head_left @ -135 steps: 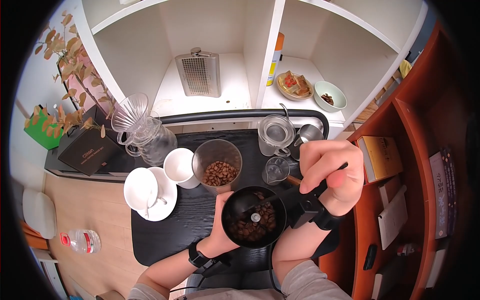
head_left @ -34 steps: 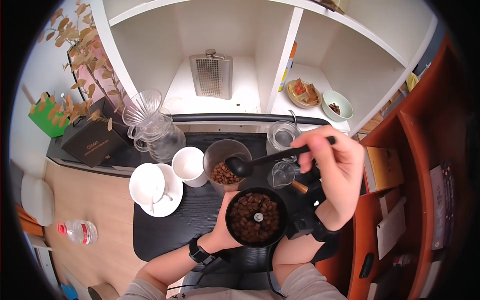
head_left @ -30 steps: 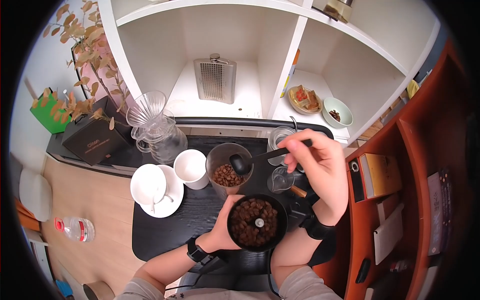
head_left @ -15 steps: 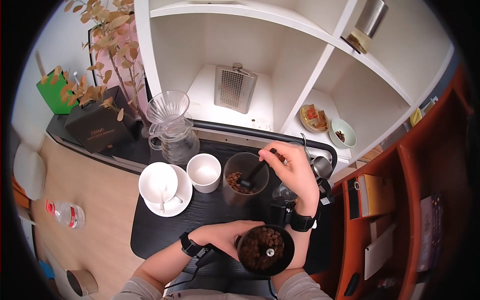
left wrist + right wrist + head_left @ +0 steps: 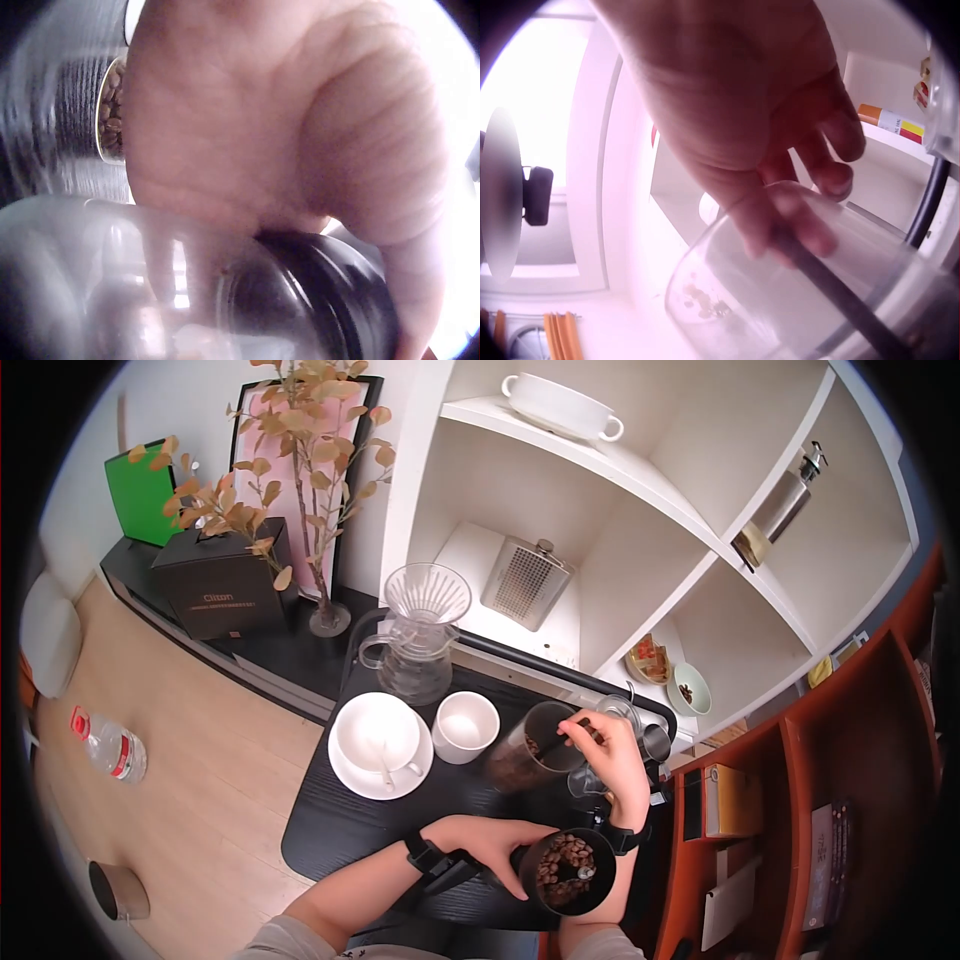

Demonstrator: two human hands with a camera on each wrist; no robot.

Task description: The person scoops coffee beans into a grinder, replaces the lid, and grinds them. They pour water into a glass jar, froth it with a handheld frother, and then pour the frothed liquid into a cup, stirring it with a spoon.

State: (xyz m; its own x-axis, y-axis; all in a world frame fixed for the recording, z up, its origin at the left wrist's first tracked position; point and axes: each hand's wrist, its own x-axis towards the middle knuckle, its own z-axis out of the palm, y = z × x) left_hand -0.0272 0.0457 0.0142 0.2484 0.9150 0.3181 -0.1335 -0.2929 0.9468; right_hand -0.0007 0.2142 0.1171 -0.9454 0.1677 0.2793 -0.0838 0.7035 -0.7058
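Note:
My left hand grips a coffee grinder near the table's front, its open black top holding coffee beans. In the left wrist view, the grinder's clear body and black collar show below the palm. With my right hand I pinch the black handle of a scoop, which reaches down into a clear canister. Its bowl is hidden. More beans lie inside that canister, which appears tilted in the head view. A white mug stands just left of it.
A white cup with a spoon sits on a saucer. Behind are a glass carafe with a dripper. At the right stand a small glass pitcher and steel cup. White shelving borders the black table.
My right hand has brought the scoop from over the grinder down into the canister. The grinder holds more beans than in the first frame. The head view has turned left.

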